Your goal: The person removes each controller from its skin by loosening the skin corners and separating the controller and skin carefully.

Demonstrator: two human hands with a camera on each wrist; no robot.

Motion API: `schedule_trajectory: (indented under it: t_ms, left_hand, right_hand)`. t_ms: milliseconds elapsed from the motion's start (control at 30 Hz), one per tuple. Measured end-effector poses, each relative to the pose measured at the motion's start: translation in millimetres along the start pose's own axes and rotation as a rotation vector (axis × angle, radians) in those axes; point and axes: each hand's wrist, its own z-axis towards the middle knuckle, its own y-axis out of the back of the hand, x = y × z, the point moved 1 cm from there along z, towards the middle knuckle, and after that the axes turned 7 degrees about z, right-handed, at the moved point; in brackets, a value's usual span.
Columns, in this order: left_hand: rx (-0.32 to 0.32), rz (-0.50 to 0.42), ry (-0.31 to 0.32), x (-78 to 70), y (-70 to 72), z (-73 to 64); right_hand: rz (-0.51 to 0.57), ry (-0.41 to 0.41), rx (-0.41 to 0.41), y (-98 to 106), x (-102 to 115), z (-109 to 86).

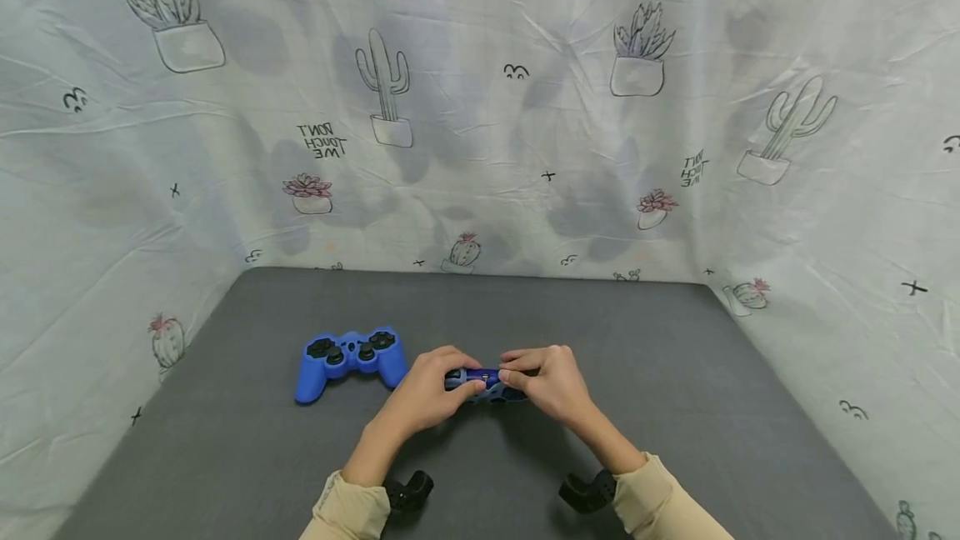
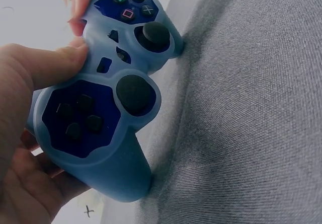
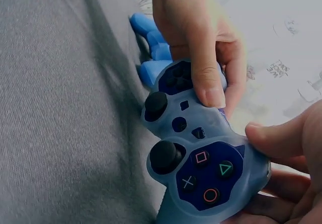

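Both hands hold a dark blue game controller (image 2: 103,65) in a translucent light-blue silicone cover. It stands on edge on the grey table, with its grips down and its top edge facing up in the head view. My left hand (image 1: 429,388) holds one end, thumb on the cover near the middle and fingers behind. At the other end, my right hand (image 1: 551,380) pinches the cover's upper edge between thumb and fingers, beside the shape-marked buttons (image 3: 207,176). A strip of dark blue body (image 1: 482,375) shows between the hands along the top.
Left of the hands, a second game controller (image 1: 352,358), bright blue with black sticks and pads, lies face up on the grey table (image 1: 622,332). A white cloth (image 1: 465,165) printed with cacti surrounds the table at the back and sides. Each wrist wears a black camera mount (image 1: 588,492).
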Motion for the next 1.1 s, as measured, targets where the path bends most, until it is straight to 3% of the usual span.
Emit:
schedule_trajectory:
  t_ms: [300, 700, 933, 1100]
  left_hand:
    - [-0.013, 0.0, -0.001, -0.9, 1.4, -1.1]
    - [-0.014, -0.006, -0.024, -0.5, 2.0, -1.1]
    - [-0.02, 0.006, -0.012, 0.7, 1.3, -0.7]
    - [-0.029, 0.001, -0.013, 1.0, 2.8, 0.5]
  right_hand:
    - [0.216, -0.122, -0.076, 0, -7, -1.6]
    - [0.223, -0.077, -0.185, 2, 28, -3.8]
    - [0.212, -0.079, -0.231, -5, -5, -1.8]
    - [0.199, -0.092, -0.249, -4, -14, -0.5]
